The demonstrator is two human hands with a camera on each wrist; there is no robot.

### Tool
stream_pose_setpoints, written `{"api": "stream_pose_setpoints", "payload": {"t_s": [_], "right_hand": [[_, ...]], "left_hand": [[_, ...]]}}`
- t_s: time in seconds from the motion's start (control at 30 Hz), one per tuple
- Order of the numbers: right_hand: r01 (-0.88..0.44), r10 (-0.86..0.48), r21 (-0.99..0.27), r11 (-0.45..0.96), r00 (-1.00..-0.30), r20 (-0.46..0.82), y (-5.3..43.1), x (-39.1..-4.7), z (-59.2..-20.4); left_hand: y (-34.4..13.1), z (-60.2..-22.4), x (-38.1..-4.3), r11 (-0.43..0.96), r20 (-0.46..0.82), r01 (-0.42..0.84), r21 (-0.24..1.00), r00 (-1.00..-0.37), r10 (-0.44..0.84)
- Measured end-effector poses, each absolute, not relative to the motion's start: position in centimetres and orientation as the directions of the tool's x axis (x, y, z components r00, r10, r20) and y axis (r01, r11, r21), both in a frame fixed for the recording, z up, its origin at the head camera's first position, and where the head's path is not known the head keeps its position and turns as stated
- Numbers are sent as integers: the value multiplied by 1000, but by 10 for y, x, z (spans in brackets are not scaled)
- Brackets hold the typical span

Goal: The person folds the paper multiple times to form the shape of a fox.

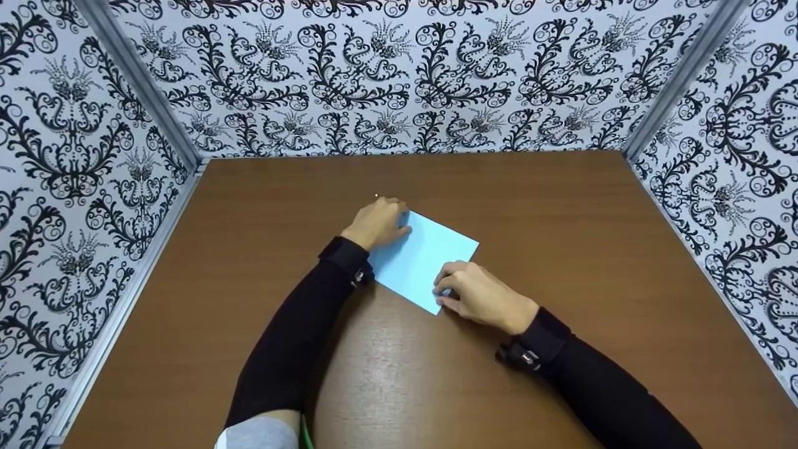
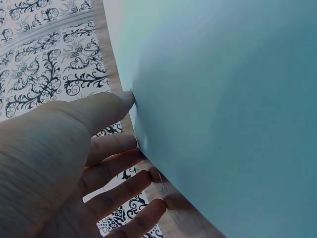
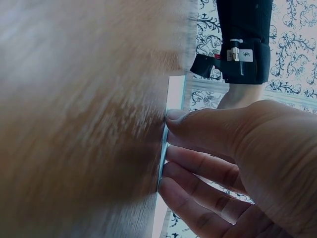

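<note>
A square sheet of light blue paper (image 1: 416,262) lies turned at an angle on the brown table. My left hand (image 1: 378,223) is at its far left edge. In the left wrist view, the left thumb and index finger (image 2: 116,144) pinch that edge while the other fingers spread below it. My right hand (image 1: 483,293) grips the opposite edge close to the near corner, fingers bent over the paper. From the right wrist, the sheet (image 3: 176,91) shows as a thin pale strip, with the right thumb (image 3: 190,124) and fingertips right at it.
The brown wooden table (image 1: 280,206) surrounds the sheet. Walls with a black-and-white scroll pattern (image 1: 374,75) stand behind and at both sides, joined by grey metal posts (image 1: 143,81). Black sleeves with wrist straps (image 1: 539,343) cover both forearms.
</note>
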State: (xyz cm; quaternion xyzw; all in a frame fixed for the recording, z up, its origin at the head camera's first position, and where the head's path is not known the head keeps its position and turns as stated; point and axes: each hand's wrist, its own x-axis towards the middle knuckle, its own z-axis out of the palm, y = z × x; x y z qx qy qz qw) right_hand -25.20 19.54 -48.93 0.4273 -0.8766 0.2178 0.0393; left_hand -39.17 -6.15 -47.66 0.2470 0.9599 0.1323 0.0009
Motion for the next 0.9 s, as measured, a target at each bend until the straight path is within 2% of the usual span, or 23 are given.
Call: {"api": "stream_pose_setpoints", "payload": {"t_s": [0.9], "right_hand": [[-775,-735,-351,526,-622,270,198,-251,-490]], "left_hand": [[-64,-476,-389,824,105,492,282,-869,483]]}}
